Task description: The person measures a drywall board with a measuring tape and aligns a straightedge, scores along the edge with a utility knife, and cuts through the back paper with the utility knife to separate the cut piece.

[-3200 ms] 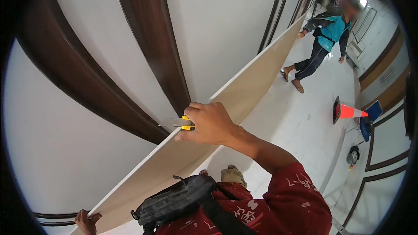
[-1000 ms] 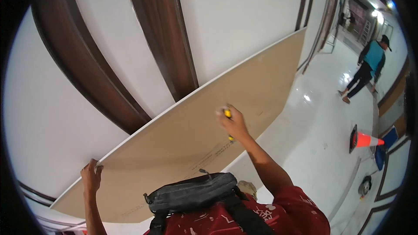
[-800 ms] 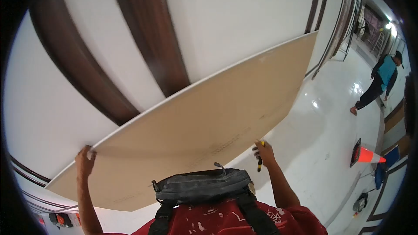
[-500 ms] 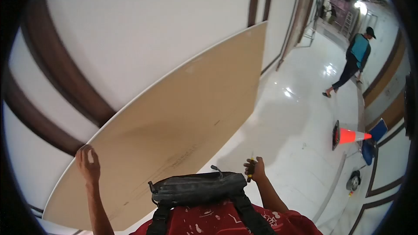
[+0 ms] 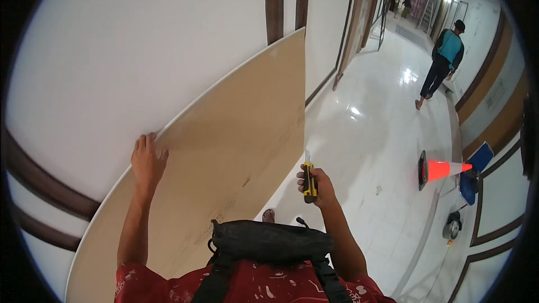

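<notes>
A large tan board (image 5: 241, 129) with a white edge leans on its long side against the white wall. My left hand (image 5: 149, 163) is on its top edge, fingers over the rim and thumb on the tan face. In my right hand (image 5: 317, 185), out over the floor to the right of the board, is a yellow and black utility knife (image 5: 309, 182), its blade showing and pointing away from me. A black bag (image 5: 269, 240) hangs across my chest.
Ahead on the right, a person (image 5: 446, 59) in a teal and black top stands on the glossy white floor (image 5: 370, 151). Nearer are an orange cone (image 5: 441, 170), a blue chair (image 5: 470, 182) and a round dark object (image 5: 451, 228). A metal frame (image 5: 384, 5) stands by the wall.
My right hand has gone from the board's top edge to over the floor, still with the knife. My left hand has moved forward along the edge. The person has let go of the board and walked away.
</notes>
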